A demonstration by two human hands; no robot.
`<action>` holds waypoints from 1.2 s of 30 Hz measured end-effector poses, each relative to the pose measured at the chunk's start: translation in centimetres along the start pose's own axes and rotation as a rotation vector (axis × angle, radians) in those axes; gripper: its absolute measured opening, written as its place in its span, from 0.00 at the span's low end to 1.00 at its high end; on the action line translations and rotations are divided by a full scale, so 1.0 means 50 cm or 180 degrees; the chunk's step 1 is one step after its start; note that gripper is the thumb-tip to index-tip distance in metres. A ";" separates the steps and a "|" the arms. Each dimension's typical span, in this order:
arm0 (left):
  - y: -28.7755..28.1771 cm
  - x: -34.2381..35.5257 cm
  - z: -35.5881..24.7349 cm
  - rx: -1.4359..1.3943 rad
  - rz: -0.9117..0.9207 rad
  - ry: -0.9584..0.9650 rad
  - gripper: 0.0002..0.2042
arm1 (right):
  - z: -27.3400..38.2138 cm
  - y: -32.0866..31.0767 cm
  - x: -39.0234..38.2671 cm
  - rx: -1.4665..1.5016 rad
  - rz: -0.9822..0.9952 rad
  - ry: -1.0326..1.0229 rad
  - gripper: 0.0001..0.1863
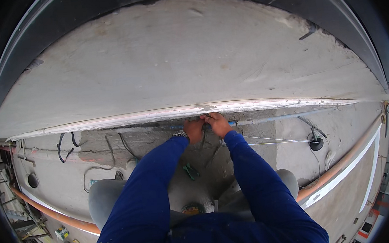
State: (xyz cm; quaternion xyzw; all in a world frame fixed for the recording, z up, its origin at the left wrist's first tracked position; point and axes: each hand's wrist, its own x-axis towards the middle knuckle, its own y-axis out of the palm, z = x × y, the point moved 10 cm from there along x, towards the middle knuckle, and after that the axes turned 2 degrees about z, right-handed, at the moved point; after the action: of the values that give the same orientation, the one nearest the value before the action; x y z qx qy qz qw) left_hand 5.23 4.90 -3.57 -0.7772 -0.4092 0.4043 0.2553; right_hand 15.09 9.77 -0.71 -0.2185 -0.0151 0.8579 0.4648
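Gripping a grey conduit (pixel 266 119) together, left hand (pixel 193 129) and right hand (pixel 217 124) close around it.

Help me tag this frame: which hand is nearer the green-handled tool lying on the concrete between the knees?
Left. The left hand is almost straight above the green-handled tool; the right hand is farther off, up and to its right. Neither touches it.

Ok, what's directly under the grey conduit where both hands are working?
Rough concrete with thin wires strung across it and green pliers lower down. The hands, left and right, cover the conduit joint itself.
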 end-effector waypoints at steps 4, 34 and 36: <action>-0.019 -0.015 -0.003 -0.0025 -0.0236 0.0136 0.35 | -0.005 0.008 0.017 0.0121 0.0205 0.0089 0.17; -0.057 -0.014 -0.021 -0.0540 -0.0346 0.0074 0.22 | -0.037 -0.017 0.034 0.0298 0.0006 0.0338 0.15; -0.059 -0.014 -0.022 -0.0570 -0.0299 0.0107 0.22 | -0.039 -0.027 0.029 0.0294 -0.0160 0.0284 0.14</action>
State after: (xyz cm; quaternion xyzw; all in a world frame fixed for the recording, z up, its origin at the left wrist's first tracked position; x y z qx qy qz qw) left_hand 4.67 5.82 -0.52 -0.7835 -0.4753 0.3406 0.2103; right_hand 16.25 11.33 -2.69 -0.2344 0.0399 0.8352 0.4959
